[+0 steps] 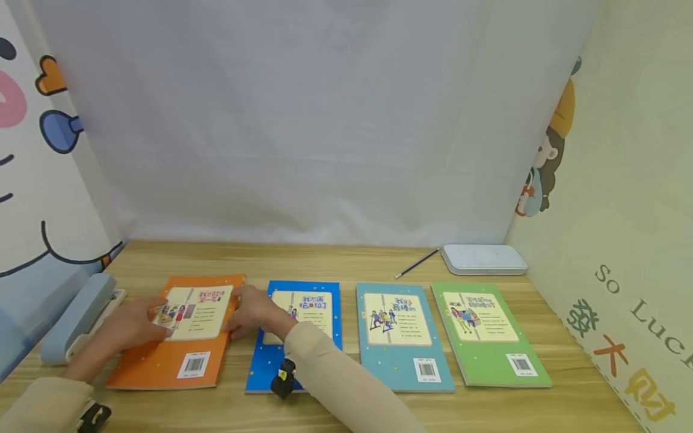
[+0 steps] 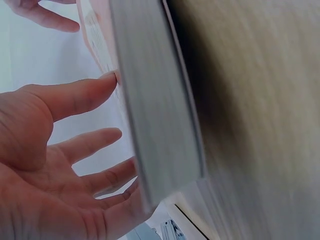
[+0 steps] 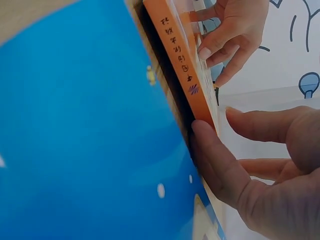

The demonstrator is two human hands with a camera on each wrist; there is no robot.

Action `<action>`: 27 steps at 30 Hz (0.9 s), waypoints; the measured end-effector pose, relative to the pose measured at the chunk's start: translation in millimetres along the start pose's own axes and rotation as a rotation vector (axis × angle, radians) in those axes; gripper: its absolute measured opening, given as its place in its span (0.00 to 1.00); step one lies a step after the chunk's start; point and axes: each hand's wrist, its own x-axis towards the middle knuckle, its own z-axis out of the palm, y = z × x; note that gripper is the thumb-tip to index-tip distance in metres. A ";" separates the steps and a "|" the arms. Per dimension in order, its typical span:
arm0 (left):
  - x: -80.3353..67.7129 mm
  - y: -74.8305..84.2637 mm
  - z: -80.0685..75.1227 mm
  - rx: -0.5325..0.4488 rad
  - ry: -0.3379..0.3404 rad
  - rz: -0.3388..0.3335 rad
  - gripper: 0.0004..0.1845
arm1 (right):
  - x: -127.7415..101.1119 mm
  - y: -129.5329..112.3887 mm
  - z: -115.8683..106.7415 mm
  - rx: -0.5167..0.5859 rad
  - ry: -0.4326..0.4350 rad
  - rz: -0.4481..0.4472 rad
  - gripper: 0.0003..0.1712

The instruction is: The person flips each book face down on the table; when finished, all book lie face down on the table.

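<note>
An orange book [image 1: 157,364] lies on the table at the left, its printed panel and barcode facing up. My left hand [image 1: 130,325] rests over its left side; in the left wrist view the thumb touches the cover beside the thick page edge [image 2: 155,100], the other fingers loosely spread. At the book's right edge is my right hand [image 1: 257,310]. Its fingertips touch the orange spine [image 3: 182,60] in the right wrist view, while the thumb stands apart. Beneath the right wrist, a blue book [image 1: 260,367] is partly hidden by the hand and sleeve.
To the right lie a teal book [image 1: 379,367] and a green book [image 1: 471,361]. Behind them are a pencil [image 1: 417,263] and a pale case [image 1: 483,258]. A blue-and-white long object [image 1: 78,319] stands at the left edge. A white cloth [image 1: 303,132] hangs behind the table.
</note>
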 end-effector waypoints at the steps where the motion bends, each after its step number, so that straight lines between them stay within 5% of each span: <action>1: -0.2 0.1 0.2 0.003 0.002 0.001 0.43 | -0.4 -0.6 -0.3 -0.014 0.005 0.002 0.40; 6: 0.2 1.4 1.0 0.012 0.003 0.008 0.42 | -4.1 -3.5 -4.7 -0.095 0.031 -0.003 0.37; 22: 3.7 6.4 -0.3 0.035 -0.020 0.022 0.40 | -14.2 -1.6 -17.2 -0.014 -0.019 -0.023 0.30; 27: 3.8 10.6 -0.9 0.056 -0.032 0.011 0.39 | -14.7 2.7 -33.2 -0.017 -0.054 -0.096 0.29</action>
